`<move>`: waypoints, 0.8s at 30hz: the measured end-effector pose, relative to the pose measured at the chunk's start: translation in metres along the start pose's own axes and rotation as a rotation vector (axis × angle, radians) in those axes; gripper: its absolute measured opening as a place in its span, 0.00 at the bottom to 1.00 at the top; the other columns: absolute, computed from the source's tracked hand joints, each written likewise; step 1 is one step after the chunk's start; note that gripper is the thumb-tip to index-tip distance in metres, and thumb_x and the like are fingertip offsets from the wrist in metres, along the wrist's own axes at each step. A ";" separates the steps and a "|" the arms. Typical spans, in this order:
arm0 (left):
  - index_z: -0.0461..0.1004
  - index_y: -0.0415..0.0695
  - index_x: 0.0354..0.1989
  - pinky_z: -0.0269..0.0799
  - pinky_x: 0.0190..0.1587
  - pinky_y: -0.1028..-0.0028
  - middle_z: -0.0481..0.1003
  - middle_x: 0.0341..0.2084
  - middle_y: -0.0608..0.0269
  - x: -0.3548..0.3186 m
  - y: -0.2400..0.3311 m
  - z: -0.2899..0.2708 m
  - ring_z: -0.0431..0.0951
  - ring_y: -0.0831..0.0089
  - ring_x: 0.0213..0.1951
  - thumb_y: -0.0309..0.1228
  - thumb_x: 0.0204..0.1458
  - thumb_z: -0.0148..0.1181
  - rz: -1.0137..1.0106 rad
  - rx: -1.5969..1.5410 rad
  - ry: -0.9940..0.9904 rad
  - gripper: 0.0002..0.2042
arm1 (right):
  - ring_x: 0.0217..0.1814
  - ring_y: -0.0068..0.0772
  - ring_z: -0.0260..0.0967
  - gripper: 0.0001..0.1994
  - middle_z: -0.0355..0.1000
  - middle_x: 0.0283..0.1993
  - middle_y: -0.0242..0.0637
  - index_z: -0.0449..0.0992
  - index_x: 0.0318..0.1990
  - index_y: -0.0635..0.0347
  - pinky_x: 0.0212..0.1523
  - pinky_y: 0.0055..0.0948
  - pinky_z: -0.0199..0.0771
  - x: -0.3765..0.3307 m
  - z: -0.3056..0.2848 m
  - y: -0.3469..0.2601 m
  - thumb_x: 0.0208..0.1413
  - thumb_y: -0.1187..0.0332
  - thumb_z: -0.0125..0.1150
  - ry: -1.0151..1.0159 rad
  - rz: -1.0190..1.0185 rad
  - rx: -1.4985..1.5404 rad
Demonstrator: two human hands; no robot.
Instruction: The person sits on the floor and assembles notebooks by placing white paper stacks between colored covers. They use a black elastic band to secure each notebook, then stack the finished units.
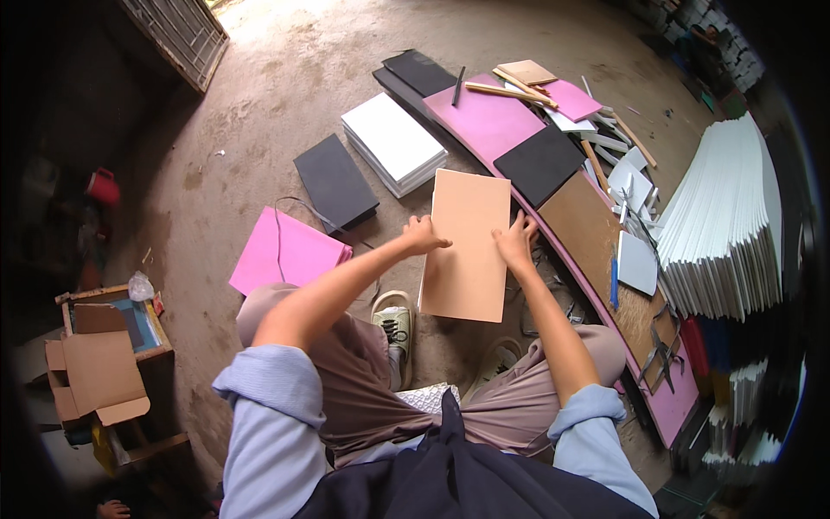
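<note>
A peach-coloured stack of sheets (467,259) is upright in front of me, between my knees, its broad face toward me. My left hand (422,235) grips its left edge, with the thumb on the face and the other fingers bent at the side. Opposite, my right hand (516,244) holds the right edge, thumb against the face and fingers partly hidden beyond it. Left of it on the floor lie a pink stack of sheets (284,253), a black stack (335,183) and a white stack (394,143). A dark cord trails over the pink and black stacks.
On my right runs a long low board (590,227) bearing pink and black sheets, a blue pen (615,281) and dark straps. Paper offcuts and wooden strips are heaped beyond it. A tall white paper stack (722,225) stands far right. An open cardboard box (104,372) is at left.
</note>
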State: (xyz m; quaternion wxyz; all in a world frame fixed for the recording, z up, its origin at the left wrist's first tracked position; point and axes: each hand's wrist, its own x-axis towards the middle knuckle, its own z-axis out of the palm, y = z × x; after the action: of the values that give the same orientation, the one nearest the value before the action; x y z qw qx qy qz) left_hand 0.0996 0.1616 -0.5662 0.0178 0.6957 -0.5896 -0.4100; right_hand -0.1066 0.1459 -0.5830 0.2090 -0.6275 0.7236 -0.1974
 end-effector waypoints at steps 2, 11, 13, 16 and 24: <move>0.52 0.37 0.56 0.55 0.55 0.62 0.55 0.51 0.40 0.008 -0.023 -0.024 0.57 0.48 0.54 0.52 0.36 0.61 0.056 0.072 -0.060 0.43 | 0.59 0.52 0.42 0.34 0.43 0.56 0.52 0.52 0.56 0.67 0.59 0.41 0.43 0.013 -0.006 -0.017 0.42 0.64 0.57 0.024 -0.059 0.154; 0.54 0.32 0.54 0.57 0.53 0.66 0.58 0.50 0.39 0.054 -0.091 -0.083 0.60 0.53 0.52 0.49 0.43 0.56 0.000 -0.007 -0.023 0.37 | 0.53 0.45 0.57 0.17 0.61 0.47 0.49 0.69 0.44 0.66 0.53 0.35 0.56 0.099 0.000 -0.114 0.46 0.66 0.53 -0.246 -0.444 0.142; 0.52 0.30 0.55 0.55 0.56 0.65 0.54 0.52 0.37 0.067 -0.103 -0.082 0.56 0.49 0.56 0.48 0.42 0.57 0.036 -0.239 0.039 0.39 | 0.50 0.43 0.63 0.18 0.64 0.48 0.49 0.69 0.44 0.67 0.50 0.33 0.62 0.134 0.022 -0.127 0.49 0.64 0.51 -0.450 -0.443 0.100; 0.49 0.30 0.56 0.57 0.55 0.67 0.54 0.51 0.39 0.094 -0.120 -0.074 0.58 0.54 0.55 0.38 0.49 0.51 0.070 -0.550 0.342 0.31 | 0.52 0.45 0.61 0.19 0.62 0.51 0.50 0.68 0.45 0.68 0.51 0.35 0.61 0.182 0.071 -0.132 0.50 0.62 0.51 -0.664 -0.326 0.009; 0.51 0.32 0.55 0.65 0.47 0.74 0.60 0.46 0.52 0.145 -0.112 -0.032 0.66 0.68 0.47 0.27 0.51 0.45 0.025 -1.039 0.644 0.23 | 0.59 0.53 0.49 0.32 0.51 0.55 0.61 0.50 0.56 0.74 0.58 0.38 0.50 0.222 0.170 -0.124 0.49 0.59 0.51 -0.495 -0.353 -0.241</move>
State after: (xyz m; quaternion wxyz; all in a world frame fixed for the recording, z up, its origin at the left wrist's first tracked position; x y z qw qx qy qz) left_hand 0.2045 0.0600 -0.6819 0.5367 0.6781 -0.2858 -0.4128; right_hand 0.0613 -0.0950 -0.6688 0.2655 -0.7923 0.5491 0.0152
